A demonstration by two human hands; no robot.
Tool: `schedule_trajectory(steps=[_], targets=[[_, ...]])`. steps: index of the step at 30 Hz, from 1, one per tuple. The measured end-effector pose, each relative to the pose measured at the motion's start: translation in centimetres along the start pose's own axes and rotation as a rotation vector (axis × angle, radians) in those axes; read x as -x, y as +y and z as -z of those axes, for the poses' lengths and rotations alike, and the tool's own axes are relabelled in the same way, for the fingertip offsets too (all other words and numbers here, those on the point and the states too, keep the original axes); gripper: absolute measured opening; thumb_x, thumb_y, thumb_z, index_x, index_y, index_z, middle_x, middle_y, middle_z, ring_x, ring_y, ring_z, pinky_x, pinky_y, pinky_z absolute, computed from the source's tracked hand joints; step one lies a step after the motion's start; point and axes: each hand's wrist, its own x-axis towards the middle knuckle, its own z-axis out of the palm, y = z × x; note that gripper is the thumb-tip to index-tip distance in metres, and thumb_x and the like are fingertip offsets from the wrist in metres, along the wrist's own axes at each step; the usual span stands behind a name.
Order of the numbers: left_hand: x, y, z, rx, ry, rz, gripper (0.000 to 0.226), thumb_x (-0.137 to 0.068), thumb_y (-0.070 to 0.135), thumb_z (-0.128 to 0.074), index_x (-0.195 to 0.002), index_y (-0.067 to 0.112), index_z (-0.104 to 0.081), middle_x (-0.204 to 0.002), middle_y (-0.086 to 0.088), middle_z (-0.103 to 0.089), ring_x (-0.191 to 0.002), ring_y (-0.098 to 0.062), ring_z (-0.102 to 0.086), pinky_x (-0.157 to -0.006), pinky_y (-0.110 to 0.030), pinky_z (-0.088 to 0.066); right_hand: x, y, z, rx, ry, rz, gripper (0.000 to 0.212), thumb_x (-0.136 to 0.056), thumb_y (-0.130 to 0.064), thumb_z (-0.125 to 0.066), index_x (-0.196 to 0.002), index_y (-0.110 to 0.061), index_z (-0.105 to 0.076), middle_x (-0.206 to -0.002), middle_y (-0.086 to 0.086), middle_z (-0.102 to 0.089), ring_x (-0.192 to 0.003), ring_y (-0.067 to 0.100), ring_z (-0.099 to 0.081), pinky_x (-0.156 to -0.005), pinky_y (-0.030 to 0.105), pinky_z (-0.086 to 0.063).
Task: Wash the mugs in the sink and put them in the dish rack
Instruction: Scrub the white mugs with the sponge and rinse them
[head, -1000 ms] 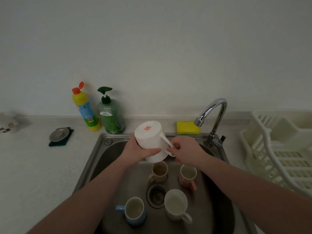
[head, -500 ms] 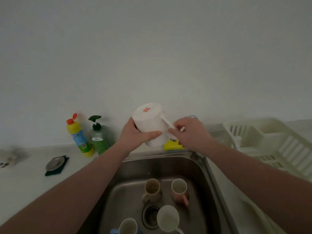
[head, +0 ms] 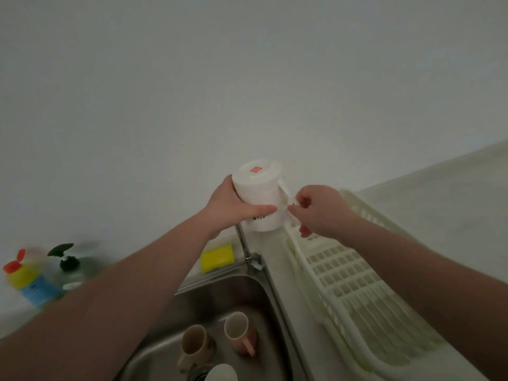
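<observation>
I hold the white cylindrical ceramic mug [head: 259,198] upside down at the centre of the frame, raised above the tabletop [head: 275,243], its base with a small red square mark facing up. My left hand [head: 233,206] is wrapped round the mug's body, thumb lying across its near side. My right hand [head: 320,209] pinches the mug's thin white handle between thumb and fingers, just right of the body.

The mug hangs above the gap between the stainless steel sink [head: 220,295] at lower centre and the cream plastic slatted dish rack [head: 357,292] at right, over the rack's far left corner. The chrome tap [head: 246,248] rises directly below the left hand.

In the sink basin stand a beige mug [head: 193,343] and a pink mug [head: 240,332], both upright and side by side; the rim of a white mug [head: 222,372] shows at the bottom edge.

A yellow rectangular sponge [head: 217,257] lies on the tabletop behind the sink. At lower left, blurred, stand a yellow bottle with a red flip cap [head: 24,279] and a green pump bottle [head: 72,266].
</observation>
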Motion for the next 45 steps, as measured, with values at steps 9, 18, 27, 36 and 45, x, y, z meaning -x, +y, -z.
schedule_trajectory(steps=[9,18,27,36,45], targets=[[-2.4,0.6,-9.8,-0.04,-0.198,0.043,0.077,-0.057,0.026,-0.093,-0.118,0.021,-0.045,-0.108,0.01,-0.057,-0.094,-0.001,-0.056,-0.069,-0.021,-0.054,0.9,8.5,2.5,0.026,-0.081,-0.218,0.03,-0.096,-0.027,-0.052,-0.069,-0.015,-0.047,-0.061,0.003,-0.065,-0.058,0.014,-0.07,-0.042,0.019,-0.039],[-3.8,-1.9,-16.2,-0.024,-0.31,0.073,0.095,-0.056,0.024,-0.092,-0.131,0.03,-0.034,-0.121,0.012,-0.052,-0.109,-0.011,-0.054,-0.076,-0.027,-0.056,0.0,14.3,1.7,0.126,-0.145,-0.302,0.025,-0.097,-0.02,-0.048,-0.072,-0.016,-0.044,-0.086,0.009,-0.065,-0.075,0.022,-0.071,-0.054,0.024,-0.052],[-5.4,-4.2,-18.2,-0.208,-0.415,0.182,0.096,-0.055,0.03,-0.092,-0.132,0.027,-0.034,-0.11,0.014,-0.051,-0.108,-0.015,-0.053,-0.085,-0.033,-0.052,-1.4,17.4,-0.9,0.173,-0.207,-0.368,0.026,-0.093,-0.021,-0.052,-0.069,-0.02,-0.045,-0.081,0.006,-0.065,-0.073,0.021,-0.07,-0.071,0.041,-0.059],[-7.2,-4.1,-18.3,-0.518,-0.554,0.115,0.114,-0.057,0.029,-0.092,-0.146,0.023,-0.021,-0.133,0.0,-0.049,-0.118,-0.022,-0.05,-0.094,-0.033,-0.046,-2.0,18.2,-3.5,0.151,-0.255,-0.369,0.009,-0.095,-0.022,-0.051,-0.095,-0.014,-0.053,-0.097,0.007,-0.064,-0.085,0.022,-0.066,-0.072,0.031,-0.055],[-7.7,-4.2,-19.0,-0.784,-0.649,0.077,0.112,-0.055,0.033,-0.092,-0.144,0.018,-0.027,-0.138,-0.003,-0.045,-0.121,-0.024,-0.049,-0.095,-0.036,-0.047,-1.4,18.9,-5.5,0.208,-0.263,-0.326,0.015,-0.096,-0.02,-0.047,-0.098,-0.008,-0.056,-0.09,0.003,-0.049,-0.08,0.017,-0.048,-0.069,0.026,-0.037]])
